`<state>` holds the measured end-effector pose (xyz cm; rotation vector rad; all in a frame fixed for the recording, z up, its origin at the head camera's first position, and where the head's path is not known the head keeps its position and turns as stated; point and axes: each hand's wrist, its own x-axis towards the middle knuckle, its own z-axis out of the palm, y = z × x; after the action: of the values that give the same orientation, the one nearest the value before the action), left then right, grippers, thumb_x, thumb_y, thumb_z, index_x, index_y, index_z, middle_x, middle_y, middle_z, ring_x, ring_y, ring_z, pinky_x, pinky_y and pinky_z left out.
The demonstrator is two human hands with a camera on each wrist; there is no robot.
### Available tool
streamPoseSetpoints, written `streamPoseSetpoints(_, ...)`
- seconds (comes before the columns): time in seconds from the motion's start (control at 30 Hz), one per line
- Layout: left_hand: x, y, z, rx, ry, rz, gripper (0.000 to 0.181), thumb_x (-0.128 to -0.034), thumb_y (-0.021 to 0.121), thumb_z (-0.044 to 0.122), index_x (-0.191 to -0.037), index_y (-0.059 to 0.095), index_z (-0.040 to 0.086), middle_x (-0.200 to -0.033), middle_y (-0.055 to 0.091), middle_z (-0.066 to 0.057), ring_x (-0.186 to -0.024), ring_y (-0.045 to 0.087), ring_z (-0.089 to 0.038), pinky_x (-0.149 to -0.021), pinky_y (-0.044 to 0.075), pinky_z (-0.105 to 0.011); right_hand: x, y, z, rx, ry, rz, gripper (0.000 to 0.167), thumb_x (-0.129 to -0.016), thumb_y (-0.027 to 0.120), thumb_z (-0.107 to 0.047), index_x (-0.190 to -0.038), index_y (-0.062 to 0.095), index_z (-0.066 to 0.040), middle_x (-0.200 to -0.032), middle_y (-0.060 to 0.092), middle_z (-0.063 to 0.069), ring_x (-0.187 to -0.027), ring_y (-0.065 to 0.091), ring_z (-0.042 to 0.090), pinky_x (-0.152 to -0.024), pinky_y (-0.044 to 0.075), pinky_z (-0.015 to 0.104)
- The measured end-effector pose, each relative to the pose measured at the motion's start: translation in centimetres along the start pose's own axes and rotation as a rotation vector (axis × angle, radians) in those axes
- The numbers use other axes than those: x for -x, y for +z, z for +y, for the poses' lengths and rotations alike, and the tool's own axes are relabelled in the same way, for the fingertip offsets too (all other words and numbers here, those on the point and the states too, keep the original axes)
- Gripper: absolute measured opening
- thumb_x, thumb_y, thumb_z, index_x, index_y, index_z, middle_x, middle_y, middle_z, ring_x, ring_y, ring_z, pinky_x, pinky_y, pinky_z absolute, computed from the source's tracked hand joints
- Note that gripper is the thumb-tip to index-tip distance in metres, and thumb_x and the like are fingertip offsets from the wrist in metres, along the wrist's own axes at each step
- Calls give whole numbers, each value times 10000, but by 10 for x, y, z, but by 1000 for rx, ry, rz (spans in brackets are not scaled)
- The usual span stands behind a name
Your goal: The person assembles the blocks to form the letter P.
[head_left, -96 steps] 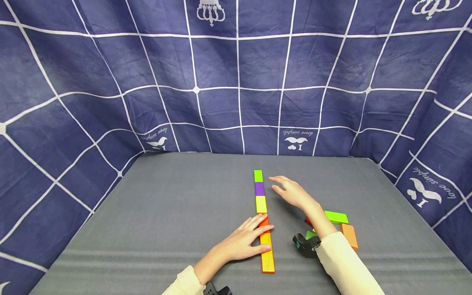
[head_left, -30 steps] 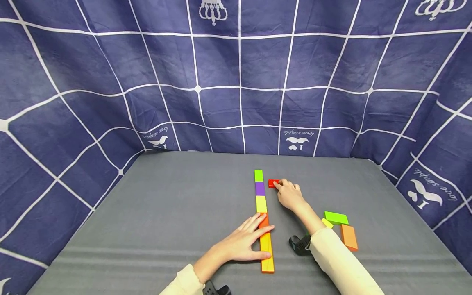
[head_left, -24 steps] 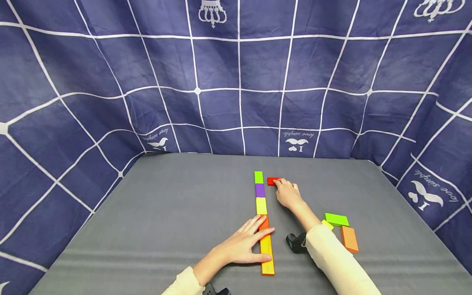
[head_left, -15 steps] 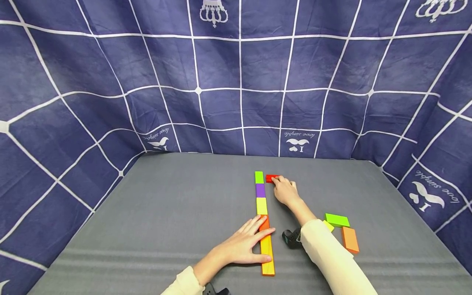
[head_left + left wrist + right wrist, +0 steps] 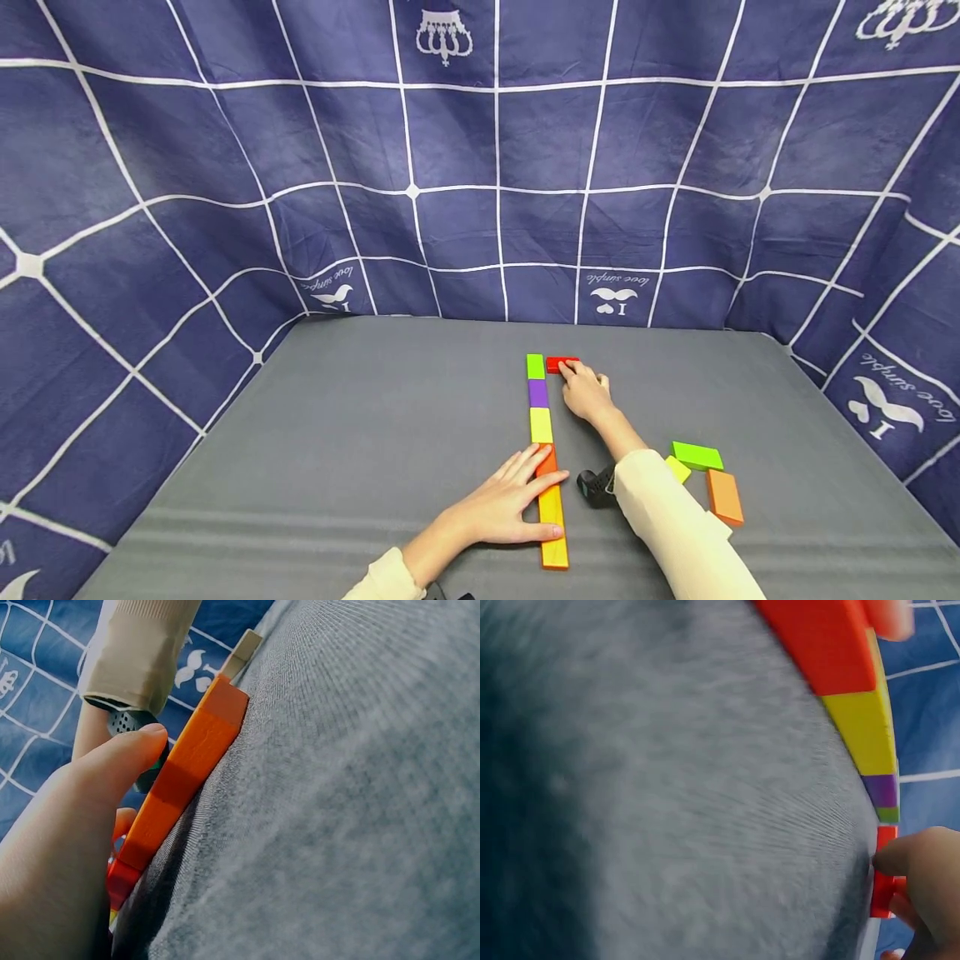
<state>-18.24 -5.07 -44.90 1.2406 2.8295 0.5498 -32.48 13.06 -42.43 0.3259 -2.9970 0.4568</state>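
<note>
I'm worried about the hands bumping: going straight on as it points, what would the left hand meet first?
Past the multicoloured row of rectangular blocks beneath it, the left hand would probably first meet the bare right forearm; depth is unclear, so that arm may sit higher.

The head camera looks forward-down; wrist views (nearer) share the block row [image 5: 541,426].

Beyond the left hand [image 5: 498,504] and right hand [image 5: 587,393] we see a navy curtain [image 5: 450,225], gridded with white lines and folded round at both sides. We notice a white mustache print [image 5: 613,294] ahead of the right hand. Beneath both hands we see gray cloth [image 5: 360,417], rippled left of the left hand.
</note>
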Motion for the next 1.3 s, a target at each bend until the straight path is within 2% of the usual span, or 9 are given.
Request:
streamPoseSetpoints(0.23,4,0,0,-17,-6,24,635,-846,425,623,-1396,320,324,-1525,173,-39,-1421,111,-190,-1132,211,-396,-1,9,-7,-62,25,-16,519,-855,457,-81,-1370,387,-57,-1414,362,127,-1311,324,311,-908,328,621)
streamPoseSetpoints(0.43,6,2,0,-3,-7,13,634,-853,393,636,-1401,305,332,-1529,160,-34,-1422,104,-189,-1133,206,-397,0,12,-10,-36,30,-21,521,-856,462,-79,-1371,388,-64,-1418,365,120,-1310,336,300,-900,351,628)
streamPoseSetpoints(0.73,5,7,3,-7,10,30,633,-854,398,631,-1397,323,314,-1520,185,-45,-1417,124,-183,-1124,231,-402,5,11,-4,-8,38,-40,515,-867,479,-106,-1373,390,-83,-1411,370,99,-1243,410,326,-862,382,585)
streamPoseSetpoints(1.07,2,4,0,-11,6,31,635,-852,399,635,-1401,307,331,-1526,169,-40,-1421,114,-192,-1133,208,-390,0,6,-3,-11,33,-36,527,-863,476,-98,-1380,378,-96,-1418,358,95,-1239,408,341,-878,369,610)
streamPoseSetpoints(1.3,0,4,0,-25,19,31,631,-854,408,625,-1395,329,309,-1521,186,-53,-1417,133,-202,-1130,216,-393,0,3,-1,9,35,-68,512,-886,481,-120,-1385,368,-96,-1420,350,93,-1241,409,345,-875,381,602)
